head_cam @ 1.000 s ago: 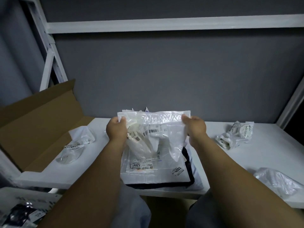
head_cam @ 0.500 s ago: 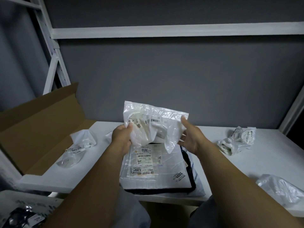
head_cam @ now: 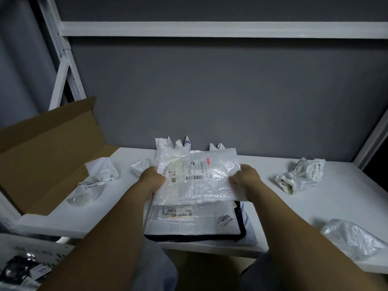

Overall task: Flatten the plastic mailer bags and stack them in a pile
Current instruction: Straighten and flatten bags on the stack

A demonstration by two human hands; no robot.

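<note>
A crinkled white mailer bag with a barcode label is stretched nearly flat between my hands, just above the pile. My left hand grips its left edge and my right hand grips its right edge. Beneath it lies the pile of flattened mailer bags, white on top with labels reading 3021 and 4003, a black-edged bag at the bottom. Crumpled bags lie around: one at the left, a small one beside my left hand, a pair at the right, one at the near right.
The white table carries everything. An open cardboard box stands at its left end. A white shelf frame rises behind it, with a grey wall at the back. More bag ends poke up behind the held bag.
The held bag was upright and bunched in the air; both hands have now spread it out wide and lowered it flat over the pile.
</note>
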